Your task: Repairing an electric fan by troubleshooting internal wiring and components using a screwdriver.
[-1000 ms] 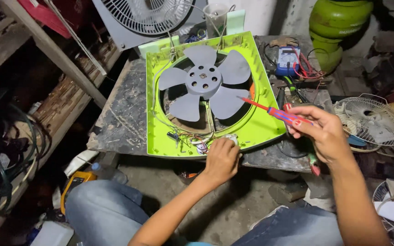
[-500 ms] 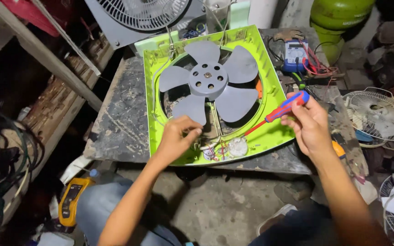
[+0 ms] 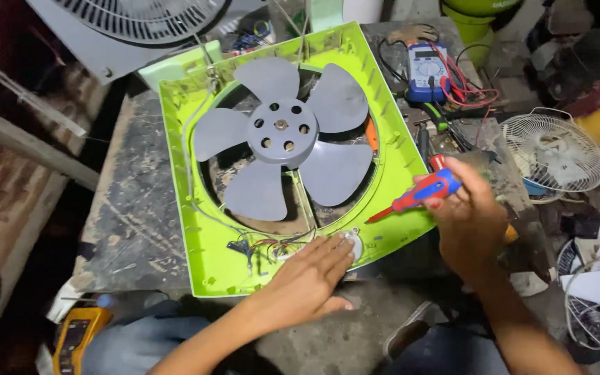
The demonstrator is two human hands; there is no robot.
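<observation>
Light, stiff fan frame (image 3: 203, 229), best gripped by rim; left fingers (image 3: 328, 253) flat, released; right fingers (image 3: 453, 198) grasping screwdriver (image 3: 421, 196).

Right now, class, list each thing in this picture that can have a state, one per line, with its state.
Green fan housing: lying flat on the workbench, opened, inner side up.
Grey fan blade: mounted on its hub, looks still.
Wires: exposed at the housing's lower edge.
Left hand: fingers resting on a white round part.
Right hand: gripping a red and blue screwdriver.
Multimeter: leads attached, lying on the bench.
</observation>
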